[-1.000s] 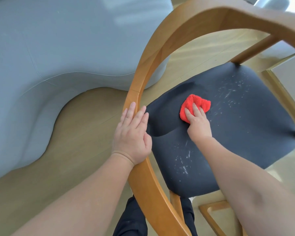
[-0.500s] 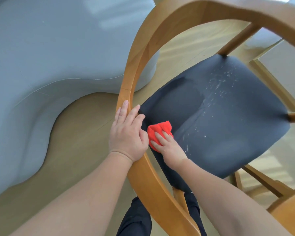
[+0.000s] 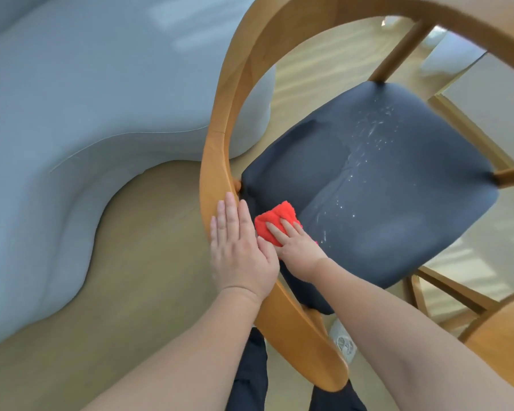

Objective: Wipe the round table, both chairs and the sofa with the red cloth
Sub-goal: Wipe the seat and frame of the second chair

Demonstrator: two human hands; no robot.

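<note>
A wooden chair with a curved backrest (image 3: 220, 137) and a dark padded seat (image 3: 398, 209) stands right below me. White specks and streaks lie across the middle of the seat. My right hand (image 3: 297, 247) presses the bunched red cloth (image 3: 275, 219) flat onto the seat's near left corner, fingers straight on top of it. My left hand (image 3: 238, 247) rests flat on the backrest rail beside it, touching the right hand. The pale grey sofa (image 3: 86, 114) fills the left side.
Light wooden floor (image 3: 149, 262) lies between sofa and chair. Part of a second wooden chair (image 3: 502, 327) shows at the lower right. My dark trouser legs (image 3: 250, 375) are under the backrest. A pale rounded object (image 3: 445, 54) sits at the top right.
My right hand dragged the red cloth from the seat's middle back to its near left corner, next to my left hand. The left hand stayed on the backrest.
</note>
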